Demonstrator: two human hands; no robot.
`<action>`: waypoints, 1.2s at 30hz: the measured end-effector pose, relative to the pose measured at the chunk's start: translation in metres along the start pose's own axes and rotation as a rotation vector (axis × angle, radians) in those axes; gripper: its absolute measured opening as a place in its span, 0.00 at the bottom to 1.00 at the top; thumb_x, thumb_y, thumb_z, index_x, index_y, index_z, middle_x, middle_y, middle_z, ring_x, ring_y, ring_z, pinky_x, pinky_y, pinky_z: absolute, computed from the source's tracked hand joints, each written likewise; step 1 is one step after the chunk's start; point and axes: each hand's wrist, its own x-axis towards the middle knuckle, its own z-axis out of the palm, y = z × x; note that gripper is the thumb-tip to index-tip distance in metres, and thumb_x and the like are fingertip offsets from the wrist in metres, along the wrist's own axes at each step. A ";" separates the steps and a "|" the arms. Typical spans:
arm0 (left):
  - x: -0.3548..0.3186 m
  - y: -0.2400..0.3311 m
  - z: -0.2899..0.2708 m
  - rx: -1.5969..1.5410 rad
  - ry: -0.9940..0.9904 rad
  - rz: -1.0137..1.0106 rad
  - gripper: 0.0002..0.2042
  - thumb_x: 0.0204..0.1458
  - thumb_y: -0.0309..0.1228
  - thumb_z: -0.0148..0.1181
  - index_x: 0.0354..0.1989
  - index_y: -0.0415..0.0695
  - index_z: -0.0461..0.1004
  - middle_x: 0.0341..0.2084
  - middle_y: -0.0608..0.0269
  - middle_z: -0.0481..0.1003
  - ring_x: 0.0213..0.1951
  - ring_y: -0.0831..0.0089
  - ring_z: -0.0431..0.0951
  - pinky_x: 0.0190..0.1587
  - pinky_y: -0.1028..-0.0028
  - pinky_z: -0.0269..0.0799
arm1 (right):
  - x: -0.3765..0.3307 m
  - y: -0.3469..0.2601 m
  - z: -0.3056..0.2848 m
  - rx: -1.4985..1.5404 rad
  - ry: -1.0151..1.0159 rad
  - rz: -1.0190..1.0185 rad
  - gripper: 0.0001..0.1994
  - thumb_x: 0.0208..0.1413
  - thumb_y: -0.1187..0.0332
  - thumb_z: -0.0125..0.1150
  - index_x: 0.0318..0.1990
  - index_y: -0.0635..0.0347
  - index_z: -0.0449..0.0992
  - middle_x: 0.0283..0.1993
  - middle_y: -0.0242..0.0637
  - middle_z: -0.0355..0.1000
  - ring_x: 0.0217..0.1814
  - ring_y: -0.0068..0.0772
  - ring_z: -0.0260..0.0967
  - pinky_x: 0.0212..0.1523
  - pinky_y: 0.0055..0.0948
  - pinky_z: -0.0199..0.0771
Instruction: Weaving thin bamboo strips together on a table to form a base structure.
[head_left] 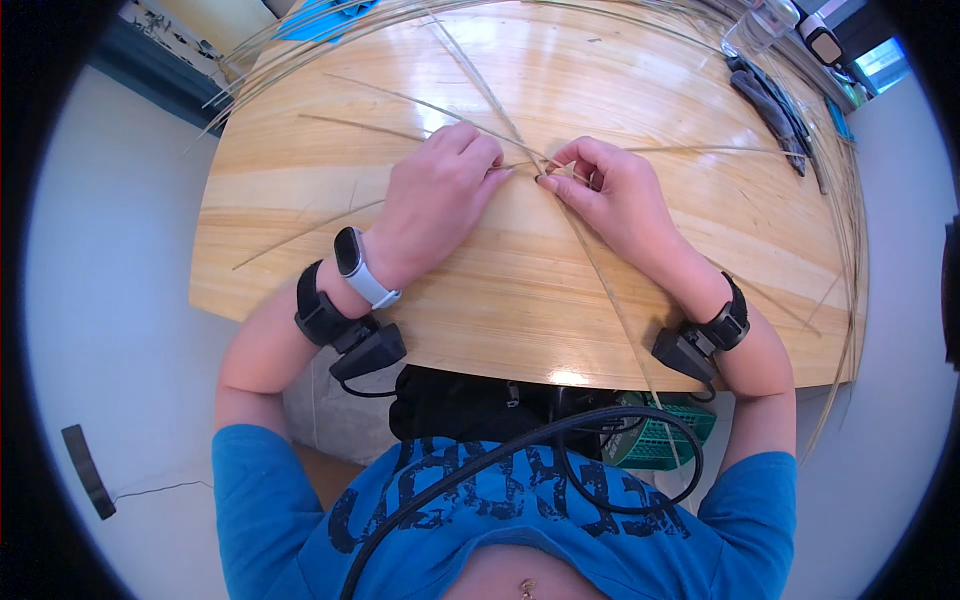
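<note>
Several thin tan strips, like split bamboo or reed, cross at one point (536, 160) near the table's middle and fan outward. My left hand (435, 195) lies just left of the crossing, its thumb and fingers pinched on a strip (515, 167). On the other side, my right hand (620, 195) pinches the strips at the crossing between thumb and forefinger, its other fingers curled. One long strip (608, 285) runs from there over the table's near edge toward my lap. Another strip (710, 150) stretches right, passing behind my right hand. The fingers partly hide the crossing.
Loose long strips (850, 250) line the table's right side, and more (270, 75) lie at far left. A dark-handled tool (770, 105) and a clear container (762, 28) are at far right. Blue material (325, 20) lies far left. A green basket (665, 440) sits below the near edge.
</note>
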 end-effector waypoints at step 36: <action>0.013 -0.003 0.012 -0.097 -0.013 -0.030 0.05 0.51 0.27 0.62 0.36 0.43 0.75 0.33 0.57 0.75 0.40 0.57 0.76 0.40 0.62 0.74 | 0.000 -0.003 0.005 0.021 0.071 0.044 0.09 0.53 0.64 0.67 0.38 0.57 0.80 0.23 0.41 0.72 0.25 0.42 0.71 0.27 0.36 0.69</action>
